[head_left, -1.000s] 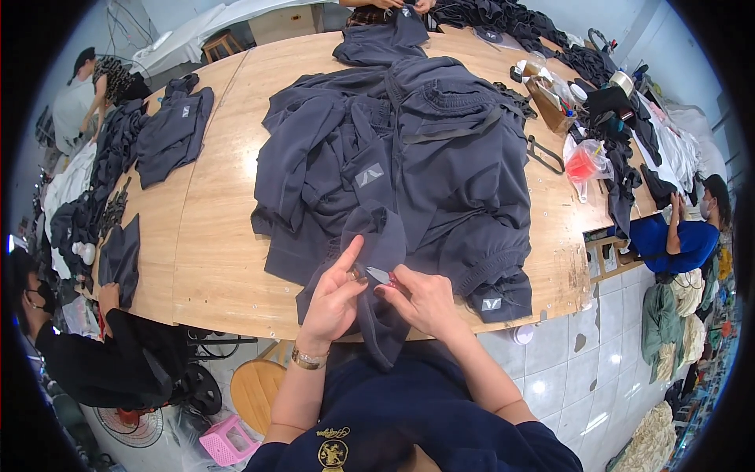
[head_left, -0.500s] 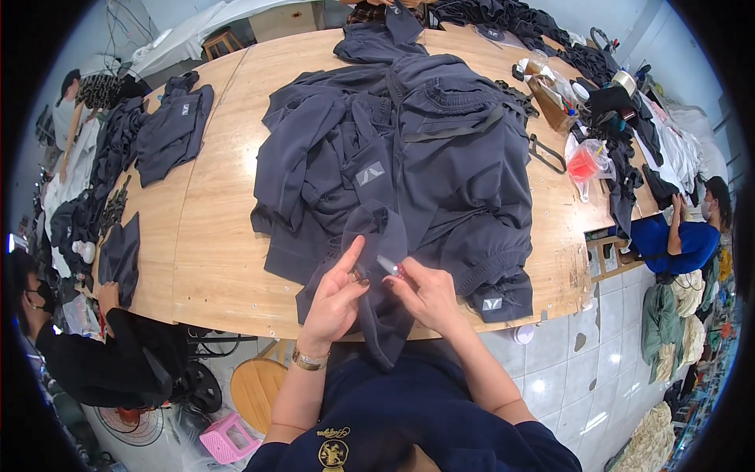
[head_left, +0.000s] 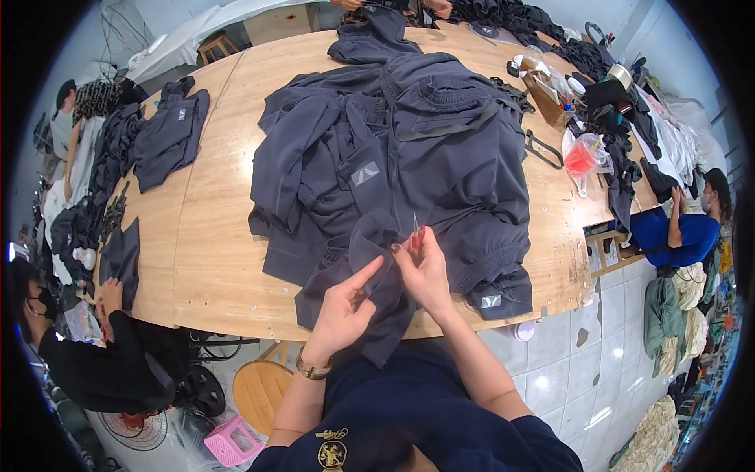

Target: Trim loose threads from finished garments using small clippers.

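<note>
Dark grey trousers (head_left: 472,177) with elasticated edges lie heaped on the table in front of me. My left hand (head_left: 344,311) holds a loose fold of a dark grey garment (head_left: 377,326) at the table's near edge, index finger stretched along the cloth and the other fingers curled. In my right hand (head_left: 425,271) are small pointed thread snips (head_left: 415,226), tips upward, just above the cloth. Most of the snips is hidden by the fingers. A pale reflective patch (head_left: 365,173) shows on a garment beyond my hands.
Folded dark garments (head_left: 169,138) lie at the table's left. A bag with a red drink (head_left: 582,160) and a black strap (head_left: 544,148) are at the right. Co-workers sit left and right; another person's hands (head_left: 436,8) show at the far edge. A wooden stool (head_left: 259,389) stands below left.
My right hand has moved up and away from my left, and the snips now point upward instead of toward the left hand. The cloth fold has dropped lower and flatter.
</note>
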The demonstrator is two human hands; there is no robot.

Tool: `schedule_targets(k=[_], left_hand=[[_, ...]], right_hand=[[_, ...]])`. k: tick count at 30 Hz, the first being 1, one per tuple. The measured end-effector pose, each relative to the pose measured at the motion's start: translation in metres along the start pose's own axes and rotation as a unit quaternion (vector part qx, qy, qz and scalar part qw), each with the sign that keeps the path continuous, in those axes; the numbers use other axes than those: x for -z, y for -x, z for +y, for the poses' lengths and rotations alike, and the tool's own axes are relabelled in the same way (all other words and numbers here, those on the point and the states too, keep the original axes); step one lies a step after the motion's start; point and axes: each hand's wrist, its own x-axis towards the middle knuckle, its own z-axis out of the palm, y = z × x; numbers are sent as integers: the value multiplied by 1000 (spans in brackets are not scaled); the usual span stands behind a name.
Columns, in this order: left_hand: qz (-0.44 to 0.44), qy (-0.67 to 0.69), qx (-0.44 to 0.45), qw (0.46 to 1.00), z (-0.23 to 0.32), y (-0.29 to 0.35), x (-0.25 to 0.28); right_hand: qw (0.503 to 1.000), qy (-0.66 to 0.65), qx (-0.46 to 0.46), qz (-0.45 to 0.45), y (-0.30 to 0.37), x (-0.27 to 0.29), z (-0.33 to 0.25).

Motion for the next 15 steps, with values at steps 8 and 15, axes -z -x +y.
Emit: schedule_targets(k=[8, 15], left_hand=[[36, 20, -25, 999, -7, -2, 6], [219, 256, -132, 932, -9, -39, 35]], right_hand=[[962, -248, -53, 100, -7, 24, -5], [971, -205, -38, 120, -3, 36, 12]])
